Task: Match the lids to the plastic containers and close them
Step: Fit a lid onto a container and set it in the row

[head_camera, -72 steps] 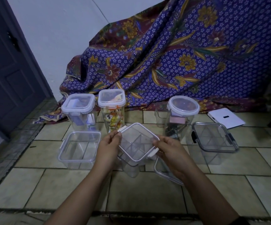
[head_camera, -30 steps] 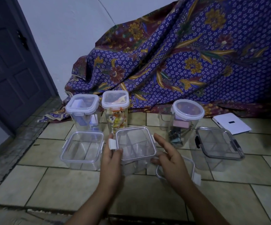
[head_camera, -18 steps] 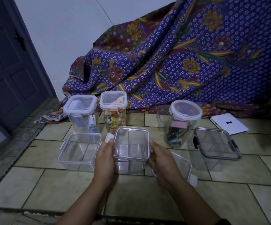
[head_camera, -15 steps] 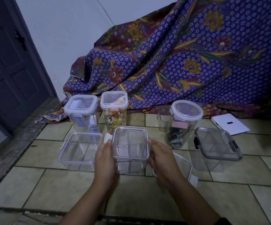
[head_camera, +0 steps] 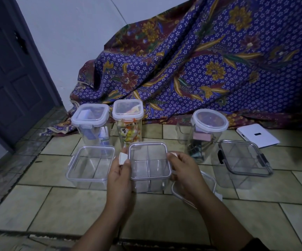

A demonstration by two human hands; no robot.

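- Right now your left hand (head_camera: 119,175) and right hand (head_camera: 186,173) flank the divided square container (head_camera: 149,168), which stands on the tiled floor (head_camera: 59,211) in the middle of the group.
- Its clear lid (head_camera: 148,159) lies flat on the rim; your left fingers curl against the left side with the thumb just below a white latch tab (head_camera: 123,158) that sticks out unclipped.
- Your right fingers wrap the container's right edge, thumb near the top corner; whether that side's latch is clipped, I cannot tell.
- Just beside your left hand sits a lidded square container (head_camera: 90,166), empty and divided inside.
- Under your right wrist a loose clear lid (head_camera: 208,183) lies on the floor, partly hidden.
- Farther right stands a dark-rimmed container (head_camera: 244,163) with its lid resting on top.
- Behind, three taller jars are lidded: a square jar (head_camera: 92,122), a sweets jar (head_camera: 128,122), and a round jar (head_camera: 207,134).
- A white flat box (head_camera: 258,135) lies near the patterned cloth (head_camera: 201,66) at the back.
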